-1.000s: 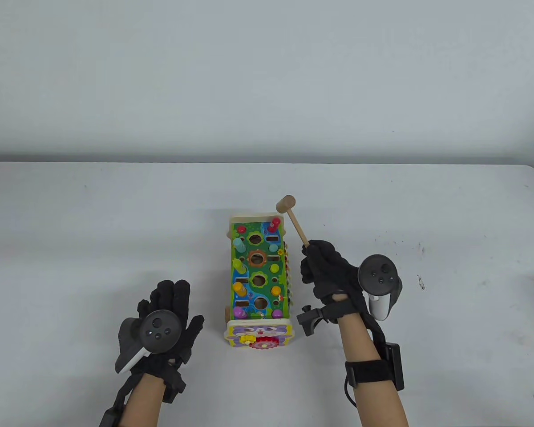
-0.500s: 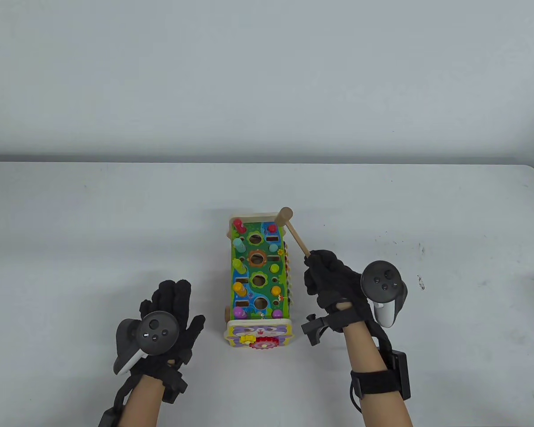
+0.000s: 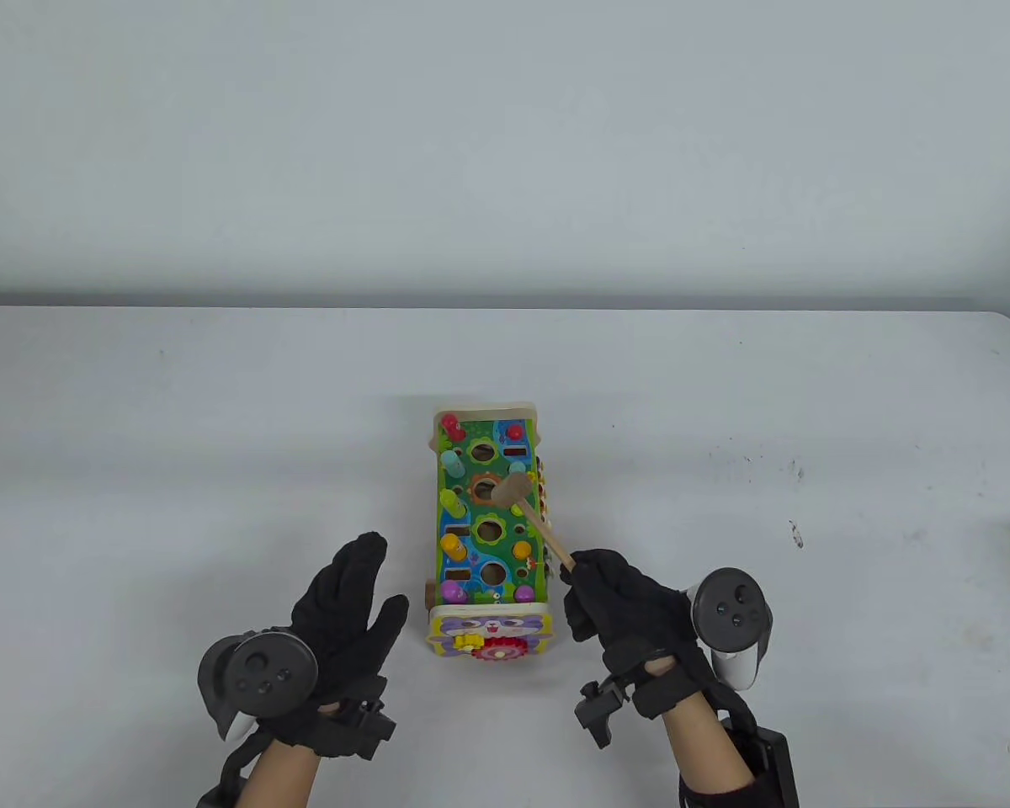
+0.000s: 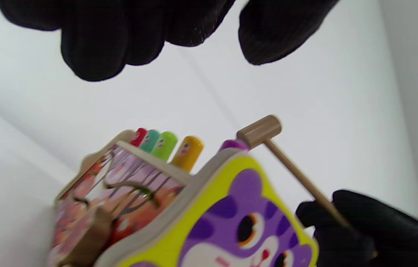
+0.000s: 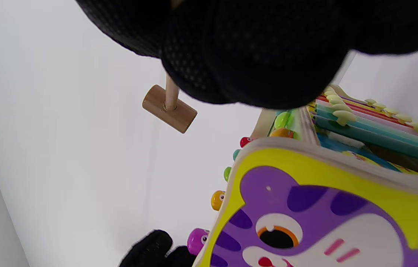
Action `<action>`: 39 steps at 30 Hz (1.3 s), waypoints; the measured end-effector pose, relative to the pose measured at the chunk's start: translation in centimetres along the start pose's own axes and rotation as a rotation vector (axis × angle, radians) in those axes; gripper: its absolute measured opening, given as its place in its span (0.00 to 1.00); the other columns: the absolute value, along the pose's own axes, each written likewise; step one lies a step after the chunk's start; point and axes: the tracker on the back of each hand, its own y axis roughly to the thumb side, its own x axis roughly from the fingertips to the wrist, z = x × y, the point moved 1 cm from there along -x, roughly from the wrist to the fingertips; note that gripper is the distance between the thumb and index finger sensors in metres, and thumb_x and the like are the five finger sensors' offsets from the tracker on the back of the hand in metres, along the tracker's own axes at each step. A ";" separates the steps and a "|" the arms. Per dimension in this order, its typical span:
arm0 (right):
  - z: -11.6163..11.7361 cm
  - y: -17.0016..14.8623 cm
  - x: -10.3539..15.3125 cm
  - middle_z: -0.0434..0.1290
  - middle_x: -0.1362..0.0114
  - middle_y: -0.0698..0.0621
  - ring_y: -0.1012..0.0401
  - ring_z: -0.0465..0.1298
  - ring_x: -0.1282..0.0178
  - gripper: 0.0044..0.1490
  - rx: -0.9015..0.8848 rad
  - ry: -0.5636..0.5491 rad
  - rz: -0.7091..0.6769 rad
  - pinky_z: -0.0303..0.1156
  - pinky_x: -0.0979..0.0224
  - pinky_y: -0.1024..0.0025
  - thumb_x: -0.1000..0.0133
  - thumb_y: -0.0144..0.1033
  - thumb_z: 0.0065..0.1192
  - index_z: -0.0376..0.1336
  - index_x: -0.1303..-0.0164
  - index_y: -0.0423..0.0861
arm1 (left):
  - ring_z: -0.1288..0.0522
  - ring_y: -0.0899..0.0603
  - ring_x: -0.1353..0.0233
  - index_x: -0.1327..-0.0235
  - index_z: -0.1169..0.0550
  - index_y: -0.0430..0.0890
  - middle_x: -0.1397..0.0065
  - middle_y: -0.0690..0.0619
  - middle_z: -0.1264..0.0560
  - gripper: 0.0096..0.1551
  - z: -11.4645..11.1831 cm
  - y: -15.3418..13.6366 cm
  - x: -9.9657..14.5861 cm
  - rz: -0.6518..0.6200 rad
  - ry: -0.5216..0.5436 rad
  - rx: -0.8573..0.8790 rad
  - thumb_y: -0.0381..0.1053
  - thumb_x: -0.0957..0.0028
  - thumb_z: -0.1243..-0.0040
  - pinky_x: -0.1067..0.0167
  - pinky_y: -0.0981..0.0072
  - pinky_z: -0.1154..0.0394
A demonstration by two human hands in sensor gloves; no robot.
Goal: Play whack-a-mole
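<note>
The wooden whack-a-mole toy (image 3: 488, 526) stands mid-table with its purple cat face toward me. Coloured pegs stick up along its left side, such as the yellow peg (image 3: 453, 545). Lower pegs sit along its right side. My right hand (image 3: 619, 602) grips the handle of the small wooden hammer (image 3: 513, 490). The hammer head hangs over the middle right of the board. It also shows in the left wrist view (image 4: 259, 130) and the right wrist view (image 5: 170, 108). My left hand (image 3: 345, 610) is open and empty, just left of the toy's near end.
Coloured xylophone bars (image 5: 375, 126) run along the toy's right side. A red gear (image 3: 498, 650) sits on the front face. The white table (image 3: 219, 438) ends at its far edge against a grey wall. Dark specks mark the table at the right (image 3: 795, 534).
My right hand pulled back toward me and swung the hammer head from the toy's far right corner to over its middle. My left hand turned on edge and shifted toward the toy.
</note>
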 end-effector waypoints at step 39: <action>4.0 1.7 1.3 0.81 0.56 0.41 0.49 0.82 0.67 0.29 -0.106 0.386 -0.080 0.73 0.56 0.47 0.37 0.42 0.54 0.70 0.45 0.30 | 0.28 0.21 0.32 0.30 0.30 0.37 0.26 0.25 0.35 0.28 -7.9 4.6 0.6 0.126 -0.171 0.905 0.48 0.40 0.49 0.36 0.20 0.41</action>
